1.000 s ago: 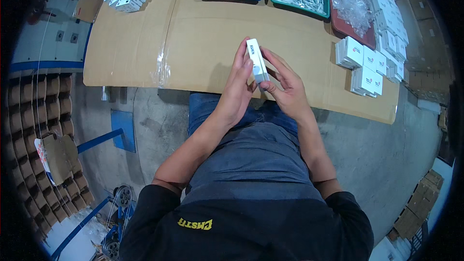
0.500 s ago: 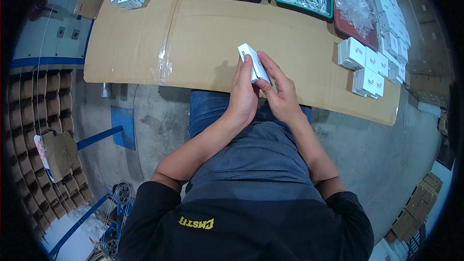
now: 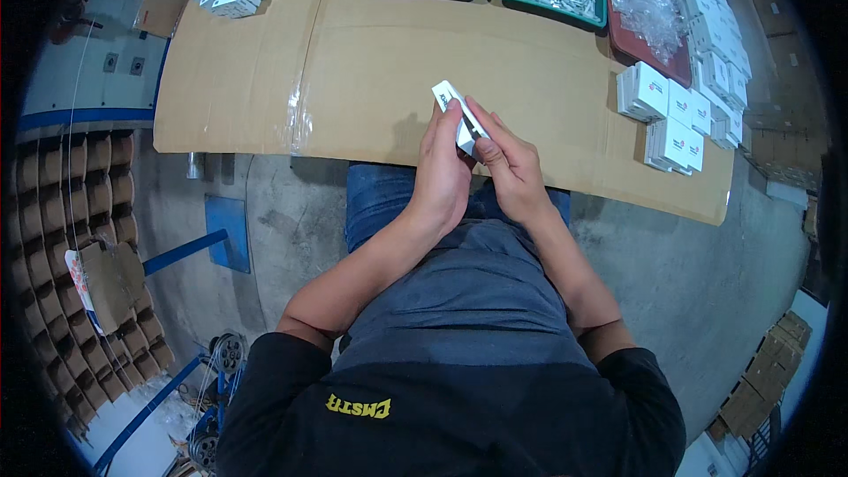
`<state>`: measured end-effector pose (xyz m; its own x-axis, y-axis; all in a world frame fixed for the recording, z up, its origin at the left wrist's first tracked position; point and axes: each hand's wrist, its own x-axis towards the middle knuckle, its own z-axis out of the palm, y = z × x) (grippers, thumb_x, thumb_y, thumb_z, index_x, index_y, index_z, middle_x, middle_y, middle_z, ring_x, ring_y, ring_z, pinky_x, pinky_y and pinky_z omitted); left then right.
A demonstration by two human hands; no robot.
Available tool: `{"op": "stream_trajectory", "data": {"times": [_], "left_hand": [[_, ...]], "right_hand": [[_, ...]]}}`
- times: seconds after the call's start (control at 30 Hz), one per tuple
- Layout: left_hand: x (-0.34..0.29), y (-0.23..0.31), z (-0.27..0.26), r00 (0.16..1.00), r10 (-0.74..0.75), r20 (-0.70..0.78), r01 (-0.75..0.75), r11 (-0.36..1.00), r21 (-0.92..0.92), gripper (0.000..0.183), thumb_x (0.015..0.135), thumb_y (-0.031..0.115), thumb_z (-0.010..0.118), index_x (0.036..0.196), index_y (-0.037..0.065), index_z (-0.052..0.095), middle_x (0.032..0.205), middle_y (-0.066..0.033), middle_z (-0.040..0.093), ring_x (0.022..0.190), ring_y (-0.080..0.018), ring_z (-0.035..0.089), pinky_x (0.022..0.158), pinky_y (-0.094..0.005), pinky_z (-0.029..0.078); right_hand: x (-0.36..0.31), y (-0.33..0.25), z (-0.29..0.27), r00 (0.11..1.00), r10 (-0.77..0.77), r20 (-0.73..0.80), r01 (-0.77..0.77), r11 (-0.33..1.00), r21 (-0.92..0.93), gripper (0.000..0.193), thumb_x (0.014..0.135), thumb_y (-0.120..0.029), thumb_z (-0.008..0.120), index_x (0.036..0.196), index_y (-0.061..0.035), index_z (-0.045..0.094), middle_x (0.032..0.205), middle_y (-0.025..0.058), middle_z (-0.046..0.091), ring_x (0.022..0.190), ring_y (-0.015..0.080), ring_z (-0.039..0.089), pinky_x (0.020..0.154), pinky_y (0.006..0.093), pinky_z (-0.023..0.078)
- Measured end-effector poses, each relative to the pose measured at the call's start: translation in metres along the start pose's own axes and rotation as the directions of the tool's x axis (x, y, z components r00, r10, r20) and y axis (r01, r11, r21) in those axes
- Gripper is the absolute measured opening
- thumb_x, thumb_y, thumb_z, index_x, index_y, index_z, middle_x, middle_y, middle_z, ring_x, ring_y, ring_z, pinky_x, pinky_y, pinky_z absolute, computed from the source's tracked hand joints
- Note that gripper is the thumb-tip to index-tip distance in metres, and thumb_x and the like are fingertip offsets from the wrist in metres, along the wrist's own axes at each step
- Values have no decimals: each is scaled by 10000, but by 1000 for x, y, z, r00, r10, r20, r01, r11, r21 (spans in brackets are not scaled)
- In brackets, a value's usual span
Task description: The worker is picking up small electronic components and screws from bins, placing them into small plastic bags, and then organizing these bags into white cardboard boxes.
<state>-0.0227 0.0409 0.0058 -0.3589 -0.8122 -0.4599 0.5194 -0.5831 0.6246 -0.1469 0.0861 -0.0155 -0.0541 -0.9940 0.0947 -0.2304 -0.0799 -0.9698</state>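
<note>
Head view: with fingers of left hand (image 3: pixel 442 175) and right hand (image 3: pixel 518 180) closed around the white box (image 3: pixel 465 135) by the table (image 3: pixel 380 79) edge, steady it leftward and press lightly with right thumb beside the dark slit, avoiding dents.

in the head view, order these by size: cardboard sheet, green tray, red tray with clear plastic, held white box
1. Cardboard sheet
2. Green tray and red tray: too alike to rank, both partly covered
3. White box, partly hidden

Black short-sleeved shirt (image 3: pixel 495 411), blue jeans (image 3: pixel 378 199)
</note>
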Motion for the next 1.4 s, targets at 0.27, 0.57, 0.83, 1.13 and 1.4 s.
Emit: {"op": "stream_trajectory", "data": {"times": [0.27, 0.57, 0.83, 1.13, 1.4], "left_hand": [[3, 9, -6, 993, -111, -23, 113, 986, 124, 362, 994, 459, 586, 1192, 155, 588, 1122, 12, 624, 1063, -136, 567, 951, -354, 418], [-1, 21, -7, 977, -196, 80, 189, 979, 80, 323, 975, 431, 641, 1132, 150, 617, 1029, 19, 650, 975, -107, 579, 906, -333, 425], [4, 20, -14, 963, -178, 204, 183, 983, -7, 263, 947, 302, 730, 1041, 65, 664, 918, 0, 661, 941, -91, 615, 910, -275, 456], [3, 19, -12, 951, 212, 224, -272, 917, 290, 787, 814, 91, 825, 1467, 62, 387, 1380, -120, 497, 1242, -200, 543, 1048, -386, 468], [5, 21, -22, 682, 387, 621, -732, 361, 578, 978, 714, -20, 812, 1544, 106, 311, 1551, -128, 344, 1416, -298, 428, 1119, -441, 450]], "right_hand": [[2, 12, -6, 1000, -19, 20, 19, 1000, 21, 495, 1063, -309, 509, 1510, -102, 471, 1510, 109, 529, 1386, 263, 513, 1237, 555, 151], [3, 10, -8, 997, -71, 20, 69, 994, 83, 492, 1086, -360, 431, 1509, -113, 477, 1556, 92, 479, 1453, 274, 426, 1244, 552, 90], [6, 7, -16, 989, -147, 8, 145, 981, 129, 513, 1060, -348, 416, 1482, -71, 507, 1554, 127, 477, 1487, 306, 373, 1241, 534, 70], [7, 2, -17, 988, -84, -129, 120, 945, 305, 498, 1046, -306, 425, 1410, 5, 566, 1539, 205, 456, 1428, 306, 434, 1157, 422, 347], [3, -41, -23, 982, 163, -94, -118, 922, 368, 380, 1019, -191, 614, 1325, 32, 584, 1363, 165, 598, 1267, 240, 570, 1045, 354, 464]]}}
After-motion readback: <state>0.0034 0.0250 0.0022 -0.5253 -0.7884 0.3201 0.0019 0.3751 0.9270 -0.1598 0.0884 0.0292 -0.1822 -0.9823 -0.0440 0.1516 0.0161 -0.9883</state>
